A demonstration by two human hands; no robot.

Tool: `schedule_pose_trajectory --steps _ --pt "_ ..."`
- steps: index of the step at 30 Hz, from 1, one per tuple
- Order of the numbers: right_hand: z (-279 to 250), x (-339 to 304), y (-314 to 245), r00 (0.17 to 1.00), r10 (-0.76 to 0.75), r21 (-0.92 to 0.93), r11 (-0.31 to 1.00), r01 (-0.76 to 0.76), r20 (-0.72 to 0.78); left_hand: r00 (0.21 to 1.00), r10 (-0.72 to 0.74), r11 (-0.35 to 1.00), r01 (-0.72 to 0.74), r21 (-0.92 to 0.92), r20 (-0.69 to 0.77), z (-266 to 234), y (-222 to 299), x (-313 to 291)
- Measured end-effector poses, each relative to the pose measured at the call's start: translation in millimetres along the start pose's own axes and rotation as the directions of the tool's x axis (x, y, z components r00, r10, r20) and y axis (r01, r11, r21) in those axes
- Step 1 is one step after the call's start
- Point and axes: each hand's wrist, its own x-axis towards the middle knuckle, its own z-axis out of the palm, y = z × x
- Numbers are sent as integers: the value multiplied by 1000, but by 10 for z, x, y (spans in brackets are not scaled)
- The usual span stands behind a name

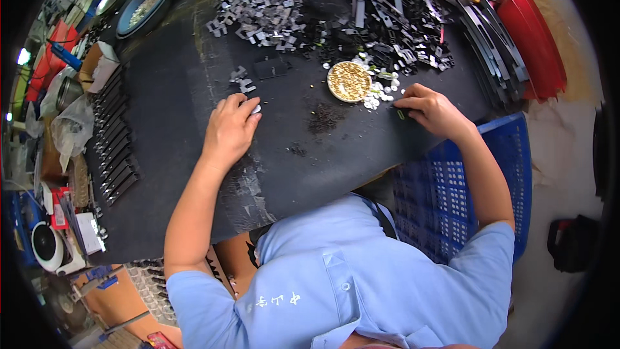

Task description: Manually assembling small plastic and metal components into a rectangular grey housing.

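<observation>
My left hand (230,128) rests on the dark table mat with its fingers closed on a small pale metal piece (256,109), mostly covered by the fingertips. Just beyond it lie several small grey metal pieces (242,81) and a flat black block (271,68). At the right, my right hand (431,111) has thumb and fingers drawn together beside a scatter of small white round pieces (372,101); whatever is between its fingertips is too small to make out. A small green-edged piece (401,114) sits under that hand. Left of it stands a round white dish (349,82) of tiny gold-coloured parts.
A pile of tiny dark screw-like parts (325,118) lies between my hands. Heaps of grey clips (261,16) and black strips (394,10) cover the far side. Black parts in a row (115,136) line the left edge. A blue basket (516,148) stands at the right.
</observation>
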Motion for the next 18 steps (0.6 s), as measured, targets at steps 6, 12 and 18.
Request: schedule_pose_trajectory --steps 6,12,18 --pt "26 -81 109 996 -74 2 997 74 -39 1000 -24 992 22 -124 -14 -151 -29 -205" --pt "-37 -110 -106 996 63 159 986 -53 -56 950 -243 482 291 -826 193 -253 372 -585" --pt "404 -146 -637 988 -142 131 982 134 59 959 -5 672 214 -709 284 8 873 -667"
